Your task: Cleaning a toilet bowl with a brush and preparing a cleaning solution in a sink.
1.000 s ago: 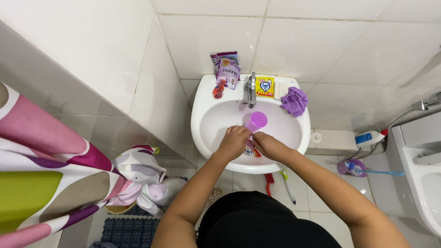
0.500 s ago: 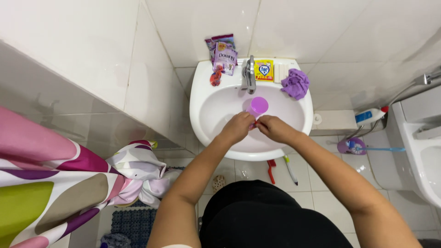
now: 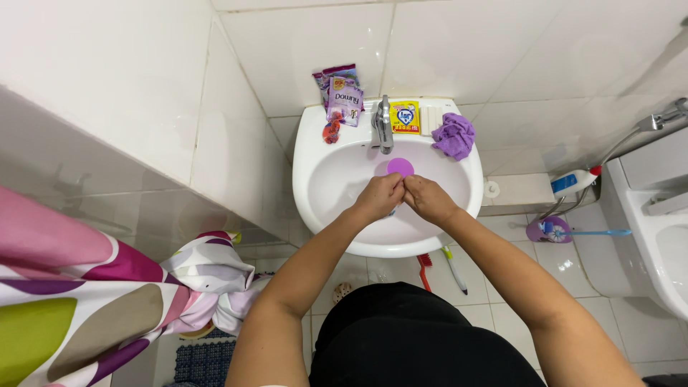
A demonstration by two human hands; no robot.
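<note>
— What have your hands got hold of?

— My left hand [image 3: 380, 195] and right hand [image 3: 424, 197] are pressed together over the white sink [image 3: 315, 179], fingers curled in, knuckles touching. Something small sits between them; I can't make out what. Whether either hand truly grips it, I can't tell.

— And just past them?

— A round purple lid-like disc [image 3: 400, 167] lies in the basin, right beyond my fingertips, below the metal tap [image 3: 383, 123].

— What packages are on the rim?

— Left of the tap, purple sachets [image 3: 342, 97] lean against the wall tiles, with a small red thing [image 3: 331, 131] just beneath them. Right of the tap lies a flat yellow packet [image 3: 405, 117] with a blue and white mark, then a white bar [image 3: 431, 119], then a crumpled purple cloth [image 3: 454, 135].

— Farther out?

— A white spray bottle [image 3: 573, 183] with a blue label and red tip stands on the floor to the right.
</note>
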